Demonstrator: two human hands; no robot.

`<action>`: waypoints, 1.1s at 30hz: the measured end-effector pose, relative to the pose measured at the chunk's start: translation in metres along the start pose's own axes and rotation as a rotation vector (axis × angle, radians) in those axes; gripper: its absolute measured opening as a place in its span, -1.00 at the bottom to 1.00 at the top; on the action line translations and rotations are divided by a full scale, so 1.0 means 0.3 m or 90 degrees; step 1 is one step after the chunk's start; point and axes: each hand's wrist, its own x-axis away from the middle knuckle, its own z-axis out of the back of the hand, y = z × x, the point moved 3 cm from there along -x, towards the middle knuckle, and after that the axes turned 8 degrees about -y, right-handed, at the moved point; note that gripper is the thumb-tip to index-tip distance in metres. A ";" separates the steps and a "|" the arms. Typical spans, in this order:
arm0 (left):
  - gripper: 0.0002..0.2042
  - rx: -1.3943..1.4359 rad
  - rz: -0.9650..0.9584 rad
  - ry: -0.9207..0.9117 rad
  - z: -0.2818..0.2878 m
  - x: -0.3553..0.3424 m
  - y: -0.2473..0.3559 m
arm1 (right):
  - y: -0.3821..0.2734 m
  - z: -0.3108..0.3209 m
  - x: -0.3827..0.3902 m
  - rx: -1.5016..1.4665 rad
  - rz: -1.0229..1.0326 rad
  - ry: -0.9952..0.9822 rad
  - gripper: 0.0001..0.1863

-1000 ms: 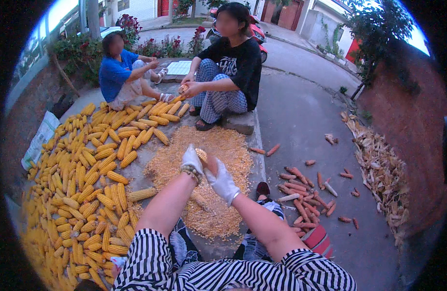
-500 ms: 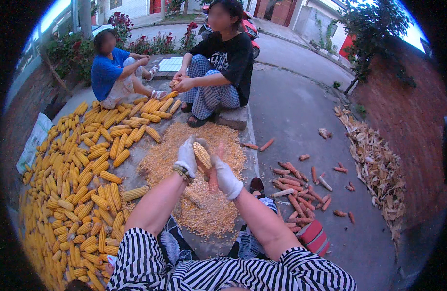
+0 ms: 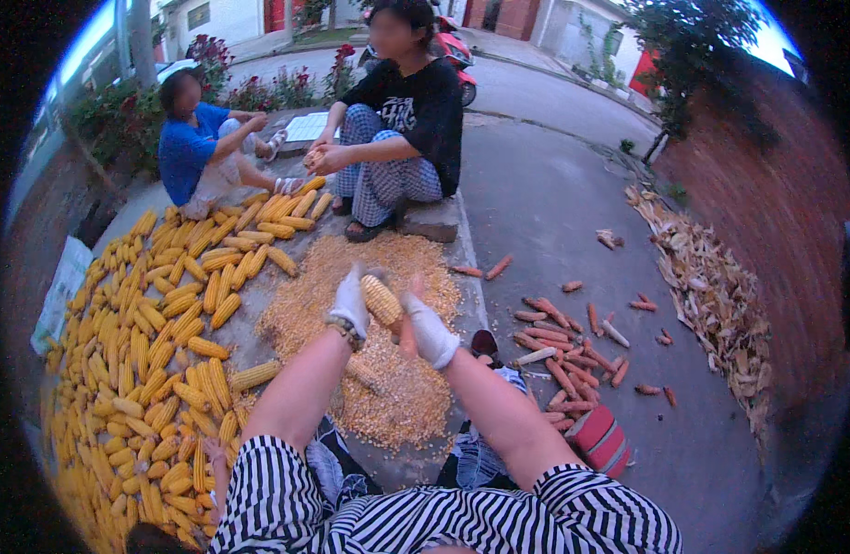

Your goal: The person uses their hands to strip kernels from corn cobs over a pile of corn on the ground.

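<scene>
My left hand [image 3: 349, 305], in a white work glove with a bracelet at the wrist, is closed round a yellow ear of corn [image 3: 382, 300]. The ear slants over a heap of loose kernels [image 3: 402, 406]. My right hand [image 3: 430, 332], gloved in white too, grips a bare reddish corncob [image 3: 408, 338] pressed against the ear's side. Both hands are slightly blurred, and the fingers are partly hidden behind what they hold. Below them another partly stripped ear [image 3: 362, 371] lies on the kernels.
A large pile of corn ears [image 3: 148, 369] spreads on the left, with another person's hand [image 3: 215, 454] at its near edge. Two people sit beyond the kernels. Right of me lie stripped cobs [image 3: 573, 360], a red striped block-shaped thing [image 3: 598, 440] and dry husks [image 3: 711, 286] along a wall.
The whole view has shifted slightly. My hands stay together with the ear and the bare cob. Another person's hand now shows more clearly at the lower left, by the ears.
</scene>
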 end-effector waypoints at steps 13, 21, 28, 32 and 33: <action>-0.75 -0.162 -0.125 -0.052 -0.089 0.064 0.062 | 0.064 0.094 -0.030 0.090 -0.019 0.131 -0.48; -0.74 0.052 -0.003 -0.170 -0.091 0.104 0.110 | 0.057 0.048 -0.038 -0.148 -0.112 -0.171 -0.42; -0.61 0.052 -0.047 0.095 0.081 -0.002 0.074 | 0.033 0.169 -0.028 0.302 -0.150 0.109 -0.36; -0.60 0.091 -0.118 0.183 0.201 -0.045 0.114 | 0.014 0.141 -0.052 0.552 -0.016 0.082 -0.38; -0.58 0.079 -0.115 0.176 0.221 -0.052 0.112 | 0.011 0.125 -0.043 0.616 0.031 0.042 -0.39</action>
